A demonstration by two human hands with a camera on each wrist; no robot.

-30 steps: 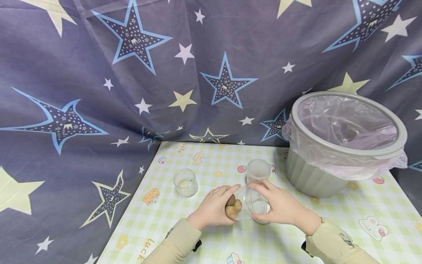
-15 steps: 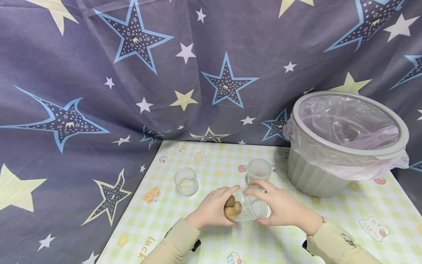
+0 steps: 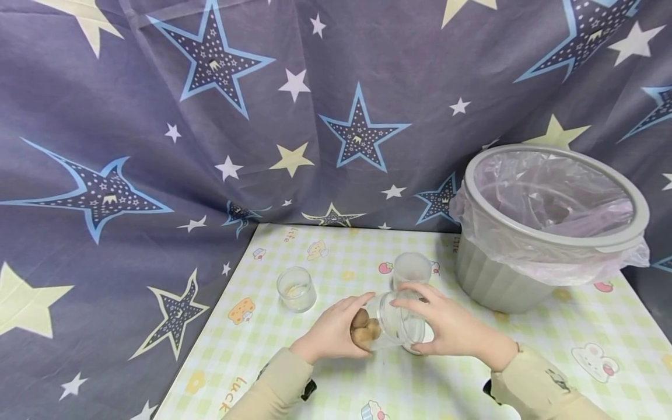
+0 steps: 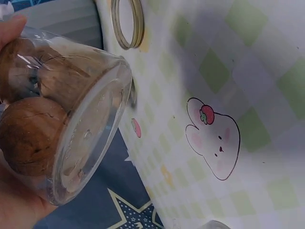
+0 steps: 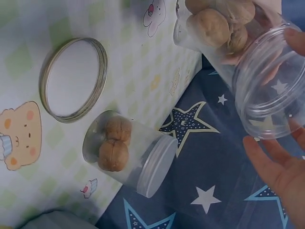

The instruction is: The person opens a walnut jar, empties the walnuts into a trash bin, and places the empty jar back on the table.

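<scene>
A clear jar [image 3: 385, 326] holding several walnuts [image 5: 209, 28] lies tilted on its side between both hands. My left hand [image 3: 336, 329] grips its base end; in the left wrist view the walnuts [image 4: 31, 136] lie close to the jar's bottom. My right hand [image 3: 446, 324] curls its thumb and fingers around the clear, ringed mouth end. I cannot tell whether that ringed end is one piece with the jar. Close by on the table is a round gold-rimmed white lid [image 5: 74, 78], mostly covered by the right hand in the head view.
Behind the hands stands another jar [image 3: 412, 271] with a whitish lid, showing walnuts [image 5: 114, 155] in the right wrist view. A short clear glass container [image 3: 296, 290] sits left. A grey bin [image 3: 499, 280] with a plastic liner stands right; a starred cloth [image 3: 357, 192] hangs behind.
The walnut jar and my left hand have shifted slightly left. The jar's ringed part now sits further left of my right fingers, which have opened slightly wider around the mouth end.
</scene>
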